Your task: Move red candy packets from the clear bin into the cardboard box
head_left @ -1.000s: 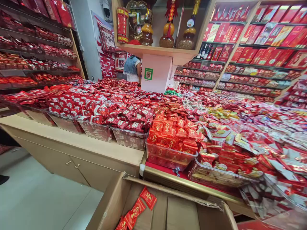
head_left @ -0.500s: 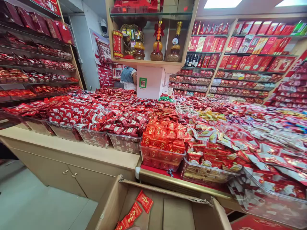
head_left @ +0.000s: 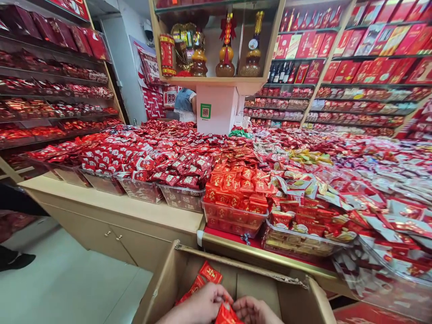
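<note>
Both hands are low in the view, over an open cardboard box (head_left: 236, 263). My left hand (head_left: 205, 302) has its fingers curled onto a red candy packet (head_left: 227, 315). My right hand (head_left: 254, 310) is beside the same packet, fingers bent, its fingertips near the packet's upper right edge; whether they grip it is unclear. More red packets (head_left: 209, 272) lie in the box behind my left hand. Just past the box stands a clear tub (head_left: 232, 218) heaped with similar red packets. The lower part of the held packet is cut off by the frame.
Clear bins of wrapped sweets line a wooden counter (head_left: 135, 198). To the right is a tub of durian packets (head_left: 303, 238). Filled shelves (head_left: 54, 67) stand at the left. A person (head_left: 185, 104) is behind the counter; another person's dark shoe (head_left: 20, 261) shows at far left.
Both my hands have come into view over the box, with a packet between them. The view has shifted, and a person's leg and shoe now show at far left.
</note>
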Motion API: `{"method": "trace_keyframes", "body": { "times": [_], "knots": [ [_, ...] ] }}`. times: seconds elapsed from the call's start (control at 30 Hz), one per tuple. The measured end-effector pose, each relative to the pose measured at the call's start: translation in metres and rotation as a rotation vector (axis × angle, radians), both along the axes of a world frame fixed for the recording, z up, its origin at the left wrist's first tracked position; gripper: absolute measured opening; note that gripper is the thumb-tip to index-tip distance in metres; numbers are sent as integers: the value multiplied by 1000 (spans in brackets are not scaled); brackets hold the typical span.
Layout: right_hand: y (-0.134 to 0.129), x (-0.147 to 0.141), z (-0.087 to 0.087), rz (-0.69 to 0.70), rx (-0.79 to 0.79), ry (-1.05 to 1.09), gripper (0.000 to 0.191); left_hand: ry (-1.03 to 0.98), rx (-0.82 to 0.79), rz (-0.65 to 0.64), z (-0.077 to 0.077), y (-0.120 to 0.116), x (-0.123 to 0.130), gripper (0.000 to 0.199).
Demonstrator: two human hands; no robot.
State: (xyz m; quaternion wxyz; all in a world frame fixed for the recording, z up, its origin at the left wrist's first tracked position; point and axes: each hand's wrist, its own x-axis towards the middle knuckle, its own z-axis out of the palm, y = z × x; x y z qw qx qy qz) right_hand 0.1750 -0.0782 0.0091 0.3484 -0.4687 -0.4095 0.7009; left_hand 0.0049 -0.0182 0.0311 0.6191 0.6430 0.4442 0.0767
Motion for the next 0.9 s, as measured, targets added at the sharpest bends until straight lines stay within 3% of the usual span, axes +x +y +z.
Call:
{"method": "trace_keyframes", "body": {
  "times": [0.07, 0.23, 0.3, 0.57, 0.67, 0.77, 0.9],
  "knots": [
    [-6, 5, 18, -46, 65, 73, 52, -30, 85, 49, 17, -1, 3, 23],
    [-5, 17, 90, -186, 202, 84, 42, -128, 518, 134, 75, 7, 9, 28],
    [1, 18, 104, -267, 220, 14, 38, -202, 542, 176, 89, 13, 11, 30],
    [13, 9, 97, -516, 323, -97, 27, -527, 146, 298, 98, 14, 25, 38],
    [14, 7, 95, -585, 409, -197, 26, -577, 27, 270, 101, 10, 29, 39],
    [13, 4, 95, -576, 414, -145, 28, -536, 35, 274, 102, 9, 29, 27],
    [13, -1, 97, -454, 381, -69, 27, -446, 134, 285, 99, 11, 25, 25]
  ]
}}
